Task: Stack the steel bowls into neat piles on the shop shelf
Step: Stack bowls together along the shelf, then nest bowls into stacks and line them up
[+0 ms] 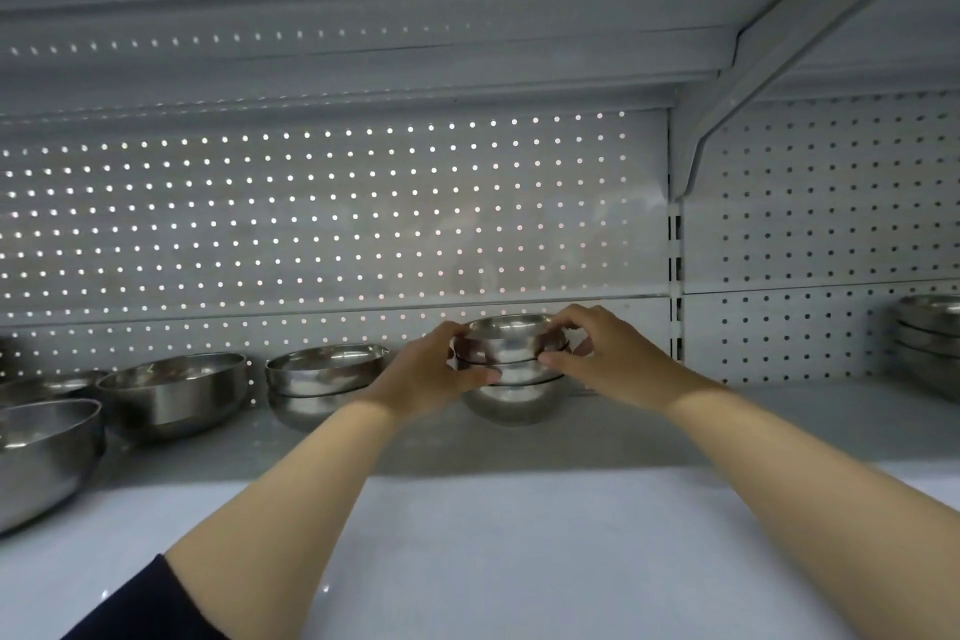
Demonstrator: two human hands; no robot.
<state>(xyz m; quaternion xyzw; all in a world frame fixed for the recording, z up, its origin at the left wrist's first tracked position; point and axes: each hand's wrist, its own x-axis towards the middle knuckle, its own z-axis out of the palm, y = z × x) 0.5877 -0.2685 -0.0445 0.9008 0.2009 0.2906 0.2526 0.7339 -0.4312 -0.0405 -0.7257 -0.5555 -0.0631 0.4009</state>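
Dark sleeve point(140, 603) at the lower left edge, then two bare forearms reaching in over the shelf point(519, 561) toward the back panel point(311, 224). Left hand point(426, 372) and right hand point(605, 353) flank the pile point(511, 372) of small steel bowls, which stands on the shelf close to the panel. Left fingers point(475, 376) are curled round the pile's left side at mid height; right fingers point(558, 359) are curled on the right side, with the upper ones touching the rim of the top bowl. Both hands hold the pile; nothing else is in either. About three nested bowls can be counted, the lowest resting on the shelf, though the exact number is hard to tell. The top bowl looks nearly seated and level, so the step in hand is probably squaring it up. Just left of the left fingers sits a two-bowl pile point(324, 382), seemingly finished. Farther left: a larger single bowl point(174, 392), a bowl partly hidden behind it, and a big bowl point(47, 452) nearer the camera, all unstacked. Well right of the right fingers, past the upright, another pile point(930, 343) stands, cut off by the frame edge. Judgement: roughly halfway through; the loose larger bowls at left remain to be nested.
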